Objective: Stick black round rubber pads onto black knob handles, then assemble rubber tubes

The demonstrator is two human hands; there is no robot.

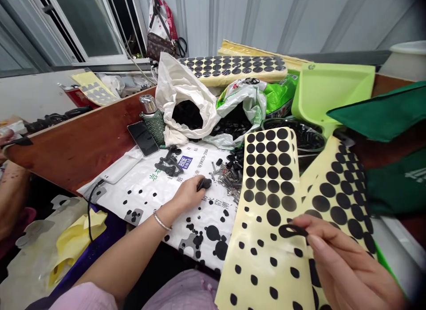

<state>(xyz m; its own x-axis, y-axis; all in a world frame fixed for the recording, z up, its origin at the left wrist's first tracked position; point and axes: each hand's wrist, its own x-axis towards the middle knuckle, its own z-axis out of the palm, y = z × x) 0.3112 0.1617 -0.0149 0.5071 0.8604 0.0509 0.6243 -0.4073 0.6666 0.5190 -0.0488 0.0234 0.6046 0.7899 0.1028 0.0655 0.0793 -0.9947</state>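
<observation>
Right hand [346,261] pinches a black pad [293,231] just above its yellow sheet [262,252] — freshly lifted, by the look. Left hand [188,193] closes on a black part [203,184] on the white bag [149,185], beside the metal clips [228,179].

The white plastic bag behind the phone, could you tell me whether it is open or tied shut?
Open. The white plastic bag gapes toward the camera, showing a dark mass inside; what that mass is cannot be told.
</observation>
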